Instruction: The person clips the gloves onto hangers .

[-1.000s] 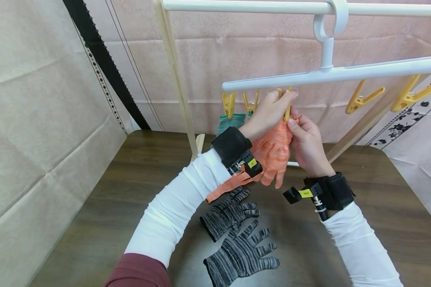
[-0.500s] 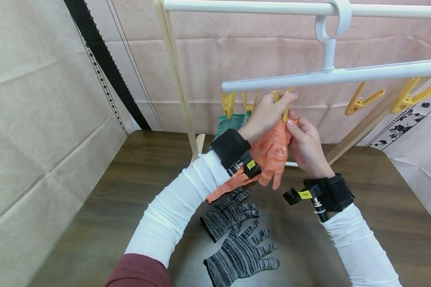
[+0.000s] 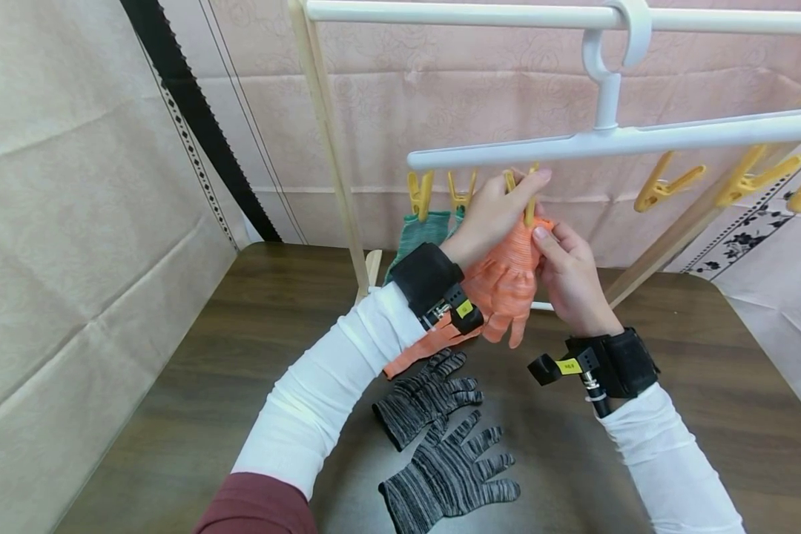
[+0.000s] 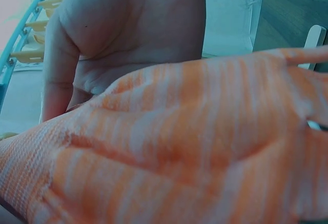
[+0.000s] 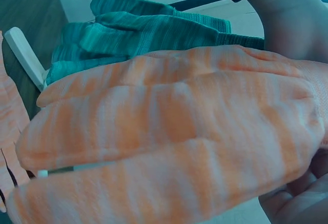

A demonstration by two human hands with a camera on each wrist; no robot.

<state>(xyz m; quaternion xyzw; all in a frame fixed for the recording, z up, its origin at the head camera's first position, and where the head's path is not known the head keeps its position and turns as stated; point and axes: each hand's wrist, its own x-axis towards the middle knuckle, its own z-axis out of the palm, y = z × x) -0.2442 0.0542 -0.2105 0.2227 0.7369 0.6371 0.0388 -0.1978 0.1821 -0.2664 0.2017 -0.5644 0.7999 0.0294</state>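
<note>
An orange-and-white striped knit glove (image 3: 507,285) hangs fingers down below the pale blue hanger (image 3: 494,153). My left hand (image 3: 487,222) grips a yellow clothespin (image 3: 530,211) above its cuff, thumb on top. From the right, my right hand (image 3: 569,274) pinches the cuff edge. In the left wrist view the glove (image 4: 179,142) covers the lower part, with my right hand (image 4: 128,24) behind it. The right wrist view shows the glove (image 5: 169,126) close up, beside green gloves (image 5: 148,34). Whether the clothespin bites the cuff is hard to tell.
Green gloves (image 3: 419,233) hang from clothespins at the hanger's left end. More yellow clothespins (image 3: 667,185) dangle on the right. Another orange glove (image 3: 427,348) and two black-and-grey gloves (image 3: 450,475) lie on the wooden table (image 3: 274,334). A rack bar (image 3: 467,11) carries the hanger.
The hanger has swayed slightly left, and its right-hand clothespins with it. The held clothespin and glove cuff have shifted a little left; both hands keep their holds.
</note>
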